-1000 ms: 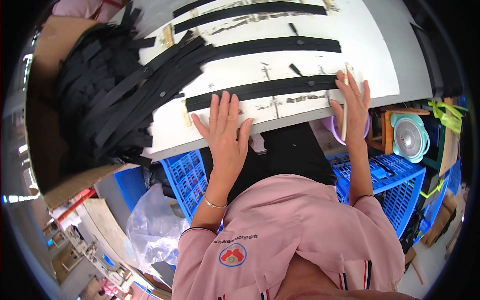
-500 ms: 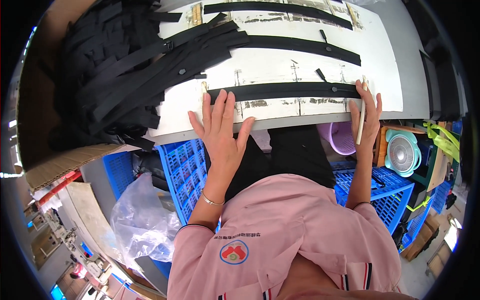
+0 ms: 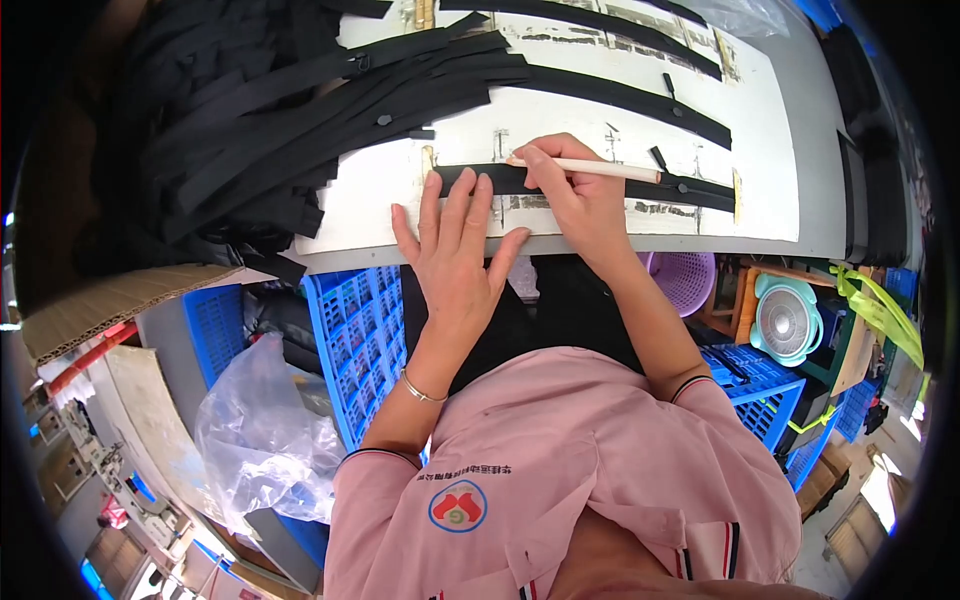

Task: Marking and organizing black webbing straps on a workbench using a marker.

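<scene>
A black zipper (image 3: 508, 180) lies lengthwise along the near side of a marked white board (image 3: 765, 150). My left hand (image 3: 452, 255) rests on its left end, fingers spread and fingertips pressing the tape flat. In my right hand (image 3: 595, 215) is a slim whitish pencil (image 3: 628, 172), pinched between thumb and fingers. Its tip points left, at the zipper's upper edge close to a dark mark on the board. The slider (image 3: 683, 188) with its pull sits near the zipper's right end. My right hand covers part of the tape.
More black zippers (image 3: 630, 95) lie across the board farther back. A large heap of black zippers (image 3: 230, 110) fills the left, beside a cardboard flap (image 3: 130, 305). Below the table edge are blue crates (image 3: 355, 340), a purple basket (image 3: 685, 280) and a turquoise fan (image 3: 785, 320).
My right hand has moved left from the zipper's right end to its middle-left, turning the pencil from upright to nearly level. My left hand stays on the zipper's left end.
</scene>
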The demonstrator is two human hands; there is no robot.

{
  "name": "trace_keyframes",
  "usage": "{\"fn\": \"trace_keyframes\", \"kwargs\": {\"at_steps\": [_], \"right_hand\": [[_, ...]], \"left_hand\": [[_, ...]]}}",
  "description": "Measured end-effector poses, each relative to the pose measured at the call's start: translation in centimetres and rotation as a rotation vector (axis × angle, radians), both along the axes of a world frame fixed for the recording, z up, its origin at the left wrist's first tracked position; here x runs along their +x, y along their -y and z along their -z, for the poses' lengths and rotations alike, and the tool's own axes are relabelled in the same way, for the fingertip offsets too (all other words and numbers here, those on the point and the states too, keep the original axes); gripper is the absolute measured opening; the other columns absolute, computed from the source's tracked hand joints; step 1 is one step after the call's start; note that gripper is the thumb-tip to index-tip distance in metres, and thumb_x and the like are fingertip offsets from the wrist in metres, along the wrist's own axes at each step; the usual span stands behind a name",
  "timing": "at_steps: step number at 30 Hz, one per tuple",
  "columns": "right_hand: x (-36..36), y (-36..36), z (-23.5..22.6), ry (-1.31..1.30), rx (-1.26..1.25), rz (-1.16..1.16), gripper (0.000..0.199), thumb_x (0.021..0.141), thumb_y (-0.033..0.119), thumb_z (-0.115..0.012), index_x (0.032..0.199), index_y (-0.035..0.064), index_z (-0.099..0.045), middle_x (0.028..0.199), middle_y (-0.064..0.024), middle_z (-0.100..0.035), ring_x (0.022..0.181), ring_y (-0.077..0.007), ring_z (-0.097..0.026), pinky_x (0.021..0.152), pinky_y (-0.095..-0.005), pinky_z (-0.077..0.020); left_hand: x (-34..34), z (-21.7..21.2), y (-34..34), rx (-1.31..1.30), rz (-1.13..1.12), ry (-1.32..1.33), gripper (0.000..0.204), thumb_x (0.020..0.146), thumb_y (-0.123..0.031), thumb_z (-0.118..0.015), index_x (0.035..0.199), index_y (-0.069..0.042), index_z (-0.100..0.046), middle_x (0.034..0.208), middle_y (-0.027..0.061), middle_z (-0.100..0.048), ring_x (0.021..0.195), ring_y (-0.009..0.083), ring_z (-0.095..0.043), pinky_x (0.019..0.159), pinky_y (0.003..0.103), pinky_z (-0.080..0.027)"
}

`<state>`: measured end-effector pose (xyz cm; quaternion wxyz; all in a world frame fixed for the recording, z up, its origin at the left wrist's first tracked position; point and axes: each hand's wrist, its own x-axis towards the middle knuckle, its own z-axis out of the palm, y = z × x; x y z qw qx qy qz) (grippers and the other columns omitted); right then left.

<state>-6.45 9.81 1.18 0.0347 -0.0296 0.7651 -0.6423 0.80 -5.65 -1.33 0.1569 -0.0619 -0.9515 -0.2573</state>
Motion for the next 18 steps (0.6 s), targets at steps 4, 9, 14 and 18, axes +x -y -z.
{"fn": "trace_keyframes", "kwargs": {"at_steps": [4, 9, 14, 18], "right_hand": [[0.31, -0.2, 0.66, -0.068, 0.048, -0.044, 0.018, 0.104, 0.012, -0.06, 0.107, -0.0019, -0.072, 0.092, -0.0032, -0.071, 0.077, -0.0065, -0.06, 0.066, -0.0211, -0.0461], [0.39, -0.35, 0.77, -0.086, 0.075, -0.053, 0.018, 0.104, 0.012, -0.061, 0.107, -0.0024, -0.072, 0.093, -0.0037, -0.071, 0.077, -0.0073, -0.061, 0.067, -0.0216, -0.0472], [0.22, 0.09, 0.96, -0.127, 0.104, -0.061, 0.018, 0.104, 0.011, -0.061, 0.107, -0.0022, -0.072, 0.093, -0.0043, -0.071, 0.077, -0.0074, -0.061, 0.066, -0.0215, -0.0469], [0.37, -0.12, 0.89, -0.189, 0.044, -0.008, 0.015, 0.1, 0.013, -0.067, 0.097, -0.0011, -0.071, 0.07, -0.0025, -0.064, 0.061, -0.008, -0.053, 0.056, -0.0255, -0.043]], "left_hand": [[0.1, 0.0, -0.03, 0.014, -0.003, -0.018, 0.063, 0.088, -0.038, -0.08, 0.141, -0.008, -0.062, 0.146, 0.0065, -0.058, 0.147, 0.0326, -0.041, 0.123, 0.058, -0.011], [0.13, -0.09, -0.01, 0.008, -0.003, -0.02, 0.063, 0.087, -0.037, -0.08, 0.141, -0.009, -0.063, 0.146, 0.0062, -0.058, 0.146, 0.0324, -0.041, 0.123, 0.057, -0.013], [0.08, -0.03, -0.01, 0.003, -0.007, -0.023, 0.063, 0.087, -0.038, -0.081, 0.14, -0.009, -0.063, 0.146, 0.0064, -0.058, 0.145, 0.0321, -0.042, 0.122, 0.057, -0.014], [-0.03, 0.11, -0.05, 0.005, 0.008, -0.036, 0.063, 0.088, -0.041, -0.078, 0.138, -0.006, -0.063, 0.143, 0.0073, -0.059, 0.146, 0.0337, -0.041, 0.122, 0.059, -0.01]]}}
